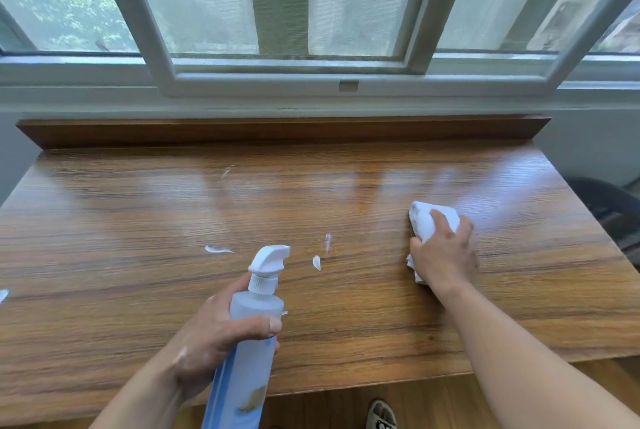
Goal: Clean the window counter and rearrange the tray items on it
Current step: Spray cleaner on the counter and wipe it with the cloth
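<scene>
Presently, left hand (221, 335) curled round a pale blue spray bottle (247, 335), held tilted above the near edge of the wooden counter (138, 207), white nozzle pointing far and right. Right hand (445, 252) presses a crumpled white cloth (427, 217) onto the counter at right, fingers bent over it. White foam streaks (218, 249) lie mid-counter, between the hands. Window frame (277, 82) runs along the far side. Tray items not in view.

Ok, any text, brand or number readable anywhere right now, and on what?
No text is readable.
Label on the spray bottle: yellowish mark, too blurred to read.
Small tag on the window frame: nothing legible.
White cloth: no print visible.
</scene>
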Action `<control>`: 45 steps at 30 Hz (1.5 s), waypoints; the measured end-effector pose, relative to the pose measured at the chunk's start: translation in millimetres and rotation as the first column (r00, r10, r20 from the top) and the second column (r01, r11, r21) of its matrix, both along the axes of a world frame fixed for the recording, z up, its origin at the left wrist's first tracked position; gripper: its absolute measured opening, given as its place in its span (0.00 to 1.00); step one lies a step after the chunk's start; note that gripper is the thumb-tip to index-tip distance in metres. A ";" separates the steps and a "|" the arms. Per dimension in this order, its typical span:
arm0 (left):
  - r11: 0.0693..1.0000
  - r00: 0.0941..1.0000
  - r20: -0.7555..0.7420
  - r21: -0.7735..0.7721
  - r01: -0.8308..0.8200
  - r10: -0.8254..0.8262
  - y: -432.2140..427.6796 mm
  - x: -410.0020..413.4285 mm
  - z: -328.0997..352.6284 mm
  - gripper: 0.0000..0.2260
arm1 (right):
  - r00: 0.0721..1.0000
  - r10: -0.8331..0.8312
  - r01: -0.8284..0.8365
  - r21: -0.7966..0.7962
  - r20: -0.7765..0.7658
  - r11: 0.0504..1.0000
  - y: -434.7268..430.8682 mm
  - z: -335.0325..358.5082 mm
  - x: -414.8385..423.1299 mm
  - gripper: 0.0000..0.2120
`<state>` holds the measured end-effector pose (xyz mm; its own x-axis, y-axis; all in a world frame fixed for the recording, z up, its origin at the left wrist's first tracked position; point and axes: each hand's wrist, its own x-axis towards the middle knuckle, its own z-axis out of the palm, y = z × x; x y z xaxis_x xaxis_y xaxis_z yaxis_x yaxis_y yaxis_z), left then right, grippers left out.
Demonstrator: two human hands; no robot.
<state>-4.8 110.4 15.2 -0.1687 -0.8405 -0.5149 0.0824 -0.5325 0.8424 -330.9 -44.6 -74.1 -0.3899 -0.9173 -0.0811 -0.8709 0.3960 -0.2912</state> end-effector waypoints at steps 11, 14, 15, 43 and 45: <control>0.999 0.998 -0.056 0.004 -0.042 0.042 11.6 16.9 -5.0 0.29 | 0.597 0.801 -0.799 -0.049 0.051 0.599 99.1 -14.4 152.1 0.36; 0.999 0.999 -0.029 0.001 -0.041 0.041 10.2 17.3 -1.5 0.27 | 0.668 0.742 -0.737 -0.084 0.055 0.670 81.5 -18.4 114.0 0.36; 0.999 0.999 -0.024 0.002 -0.041 0.041 10.3 18.1 -1.0 0.27 | 0.739 0.673 -0.669 -0.087 0.031 0.738 63.5 -17.0 94.4 0.35; 1.000 0.999 0.027 -0.017 -0.018 0.019 38.9 40.9 -4.5 0.28 | 0.995 0.098 -0.098 0.018 0.018 0.995 -35.9 7.9 27.8 0.29; 1.000 0.999 0.030 -0.022 -0.022 0.023 41.2 41.6 -4.4 0.28 | 0.991 0.134 -0.134 0.011 0.008 0.991 -25.0 4.6 61.7 0.30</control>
